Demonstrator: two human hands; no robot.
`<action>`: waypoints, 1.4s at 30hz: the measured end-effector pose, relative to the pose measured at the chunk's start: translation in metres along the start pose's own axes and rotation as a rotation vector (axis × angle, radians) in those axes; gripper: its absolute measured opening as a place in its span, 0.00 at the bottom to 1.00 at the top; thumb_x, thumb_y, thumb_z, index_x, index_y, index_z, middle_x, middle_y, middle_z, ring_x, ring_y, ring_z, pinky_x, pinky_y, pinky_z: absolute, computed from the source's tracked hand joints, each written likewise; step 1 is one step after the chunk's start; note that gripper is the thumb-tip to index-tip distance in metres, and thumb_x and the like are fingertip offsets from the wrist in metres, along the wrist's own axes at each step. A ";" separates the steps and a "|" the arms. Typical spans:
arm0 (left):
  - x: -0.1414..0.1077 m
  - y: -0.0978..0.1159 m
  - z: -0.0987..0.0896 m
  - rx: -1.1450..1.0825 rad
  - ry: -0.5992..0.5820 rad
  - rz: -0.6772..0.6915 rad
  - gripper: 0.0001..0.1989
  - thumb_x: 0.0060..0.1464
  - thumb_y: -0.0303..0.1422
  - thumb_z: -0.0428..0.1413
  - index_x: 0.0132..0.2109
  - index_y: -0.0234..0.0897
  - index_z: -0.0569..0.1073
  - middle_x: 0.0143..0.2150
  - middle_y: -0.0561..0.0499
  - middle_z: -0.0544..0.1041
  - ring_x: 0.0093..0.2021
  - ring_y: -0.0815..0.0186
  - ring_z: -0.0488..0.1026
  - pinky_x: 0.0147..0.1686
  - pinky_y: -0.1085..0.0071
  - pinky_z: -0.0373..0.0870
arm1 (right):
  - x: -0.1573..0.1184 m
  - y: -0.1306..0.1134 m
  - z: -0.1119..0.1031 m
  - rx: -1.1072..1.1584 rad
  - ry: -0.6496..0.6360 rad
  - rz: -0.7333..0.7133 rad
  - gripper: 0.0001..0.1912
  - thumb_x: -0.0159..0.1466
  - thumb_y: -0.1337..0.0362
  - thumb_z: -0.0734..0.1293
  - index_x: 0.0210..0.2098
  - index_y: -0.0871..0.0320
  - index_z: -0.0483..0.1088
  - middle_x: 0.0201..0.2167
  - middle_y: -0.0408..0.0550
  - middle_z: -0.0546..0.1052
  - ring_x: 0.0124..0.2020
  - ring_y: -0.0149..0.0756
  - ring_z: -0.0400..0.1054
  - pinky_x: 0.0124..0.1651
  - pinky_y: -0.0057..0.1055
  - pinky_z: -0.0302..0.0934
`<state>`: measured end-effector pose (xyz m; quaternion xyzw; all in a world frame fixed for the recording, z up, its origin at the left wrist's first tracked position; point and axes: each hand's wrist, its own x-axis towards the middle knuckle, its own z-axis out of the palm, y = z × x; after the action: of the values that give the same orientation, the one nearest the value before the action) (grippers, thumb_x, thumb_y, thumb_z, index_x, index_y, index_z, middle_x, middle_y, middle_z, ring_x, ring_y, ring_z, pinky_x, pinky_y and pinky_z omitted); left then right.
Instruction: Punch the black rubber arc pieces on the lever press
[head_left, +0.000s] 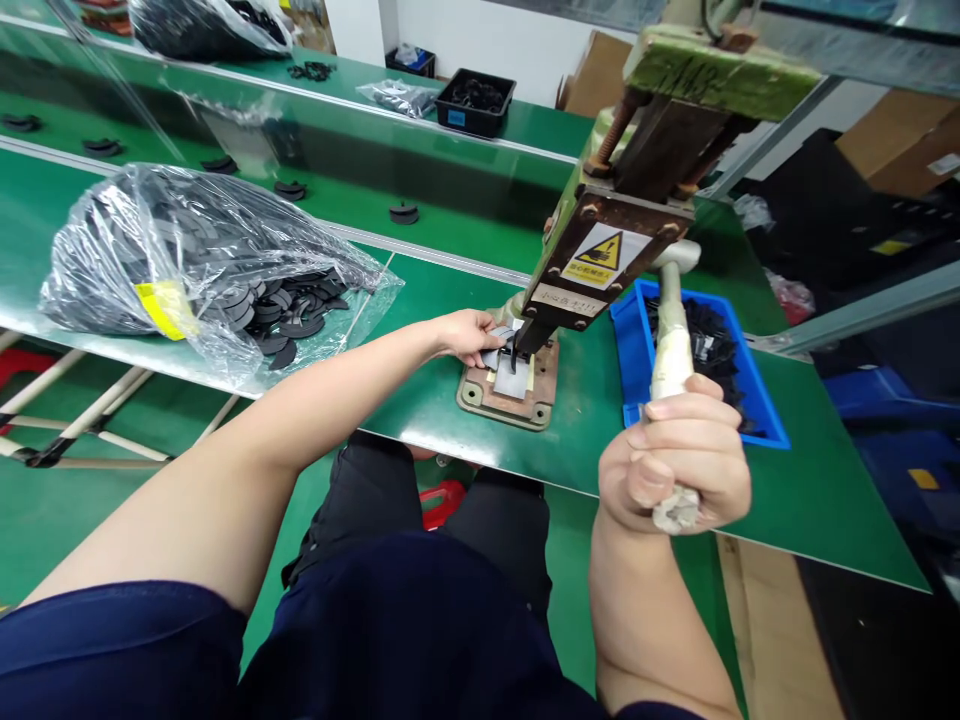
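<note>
My right hand (679, 460) is wrapped round the pale, tape-covered lever handle (673, 350) of a green hand press (570, 230). At the base of the press, my left hand (466, 336) pinches a dark grey curved plastic piece (493, 340) beside the ram. A flat metal plate (513, 380) lies on the press base (476, 398), just below the ram tip. The piece is partly covered by my fingers, and I cannot make out whether it touches the ram.
Left of the press lies a clear plastic bag (172, 240) spilling black curved pieces (289, 310). A blue bin (757, 385) of black parts stands to the right. Behind, several curved pieces (403, 213) rest on a green strip, with a black bin (475, 100) farther back.
</note>
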<state>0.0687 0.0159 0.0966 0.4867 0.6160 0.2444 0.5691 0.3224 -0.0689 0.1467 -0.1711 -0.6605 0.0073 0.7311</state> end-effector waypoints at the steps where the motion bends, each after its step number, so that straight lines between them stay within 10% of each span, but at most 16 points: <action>1: 0.000 0.000 0.000 -0.022 -0.017 -0.018 0.17 0.58 0.38 0.70 0.38 0.37 0.69 0.22 0.55 0.76 0.21 0.69 0.78 0.22 0.80 0.70 | 0.000 0.000 0.000 0.009 0.003 -0.006 0.20 0.66 0.55 0.69 0.23 0.52 0.60 0.19 0.37 0.67 0.30 0.33 0.72 0.56 0.50 0.70; 16: -0.011 -0.020 0.008 -0.228 0.062 0.086 0.16 0.62 0.38 0.68 0.34 0.36 0.71 0.21 0.53 0.75 0.18 0.73 0.72 0.19 0.80 0.66 | 0.024 -0.001 -0.001 0.030 -0.061 -0.056 0.15 0.65 0.51 0.72 0.29 0.51 0.67 0.23 0.38 0.71 0.33 0.34 0.74 0.54 0.52 0.72; 24: -0.068 -0.029 -0.010 -0.363 0.119 0.193 0.17 0.63 0.40 0.67 0.36 0.36 0.68 0.24 0.53 0.78 0.21 0.72 0.75 0.21 0.79 0.70 | 0.109 0.000 0.016 0.141 -0.053 0.029 0.28 0.67 0.53 0.71 0.65 0.47 0.69 0.64 0.45 0.71 0.62 0.39 0.72 0.66 0.42 0.66; 29: -0.129 -0.035 -0.012 -0.401 0.107 0.319 0.22 0.57 0.47 0.69 0.38 0.36 0.69 0.27 0.51 0.80 0.23 0.69 0.77 0.24 0.75 0.75 | 0.042 0.010 0.027 0.062 0.159 0.195 0.22 0.65 0.61 0.74 0.58 0.51 0.72 0.53 0.46 0.76 0.52 0.32 0.75 0.57 0.35 0.71; 35: -0.165 -0.029 0.011 -0.383 0.053 0.344 0.23 0.56 0.49 0.69 0.37 0.37 0.69 0.28 0.51 0.80 0.21 0.70 0.76 0.23 0.75 0.74 | -0.080 -0.018 0.049 0.254 -0.438 0.707 0.16 0.65 0.58 0.74 0.50 0.54 0.75 0.41 0.50 0.83 0.40 0.37 0.80 0.43 0.37 0.78; 42: -0.168 -0.028 0.034 -0.364 0.012 0.318 0.20 0.58 0.45 0.69 0.38 0.38 0.69 0.26 0.53 0.79 0.21 0.70 0.76 0.22 0.75 0.75 | -0.097 -0.038 0.054 0.205 -0.441 0.796 0.08 0.67 0.56 0.71 0.40 0.53 0.73 0.35 0.46 0.81 0.34 0.35 0.77 0.38 0.33 0.74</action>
<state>0.0709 -0.1512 0.1428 0.4658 0.4807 0.4407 0.5981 0.2497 -0.1149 0.0669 -0.3323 -0.6792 0.3886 0.5266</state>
